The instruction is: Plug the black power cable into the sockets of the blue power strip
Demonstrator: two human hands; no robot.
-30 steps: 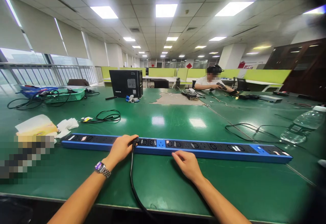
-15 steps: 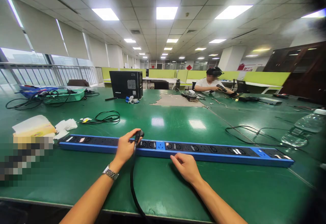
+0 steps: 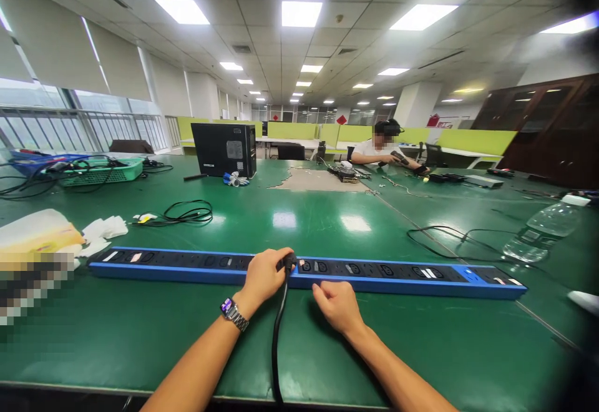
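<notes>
A long blue-and-black power strip (image 3: pixel 407 286) lies across the green table in front of me. My left hand (image 3: pixel 266 278), with a metal-banded watch on its wrist, grips a black plug (image 3: pixel 291 259) over the middle of the strip. From the plug a thick black cord (image 3: pixel 277 349) runs down over the table's near edge. Whether the prongs sit in a socket is hidden. My right hand (image 3: pixel 340 304) is loosely curled into a fist at the strip's front edge, right of the cord; nothing shows in it.
A coiled black cable (image 3: pixel 189 212) lies behind the strip. Farther back stand a black computer case (image 3: pixel 223 150) and a green basket (image 3: pixel 105 173) of cables. To the right are a water bottle (image 3: pixel 545 231) and loose cable. Across the table (image 3: pixel 262 231) a co-worker (image 3: pixel 374 151) handles a dark object.
My left hand has moved right along the strip with the plug, from left of the blue socket to over it. The right hand stays put. The view has shifted slightly.
</notes>
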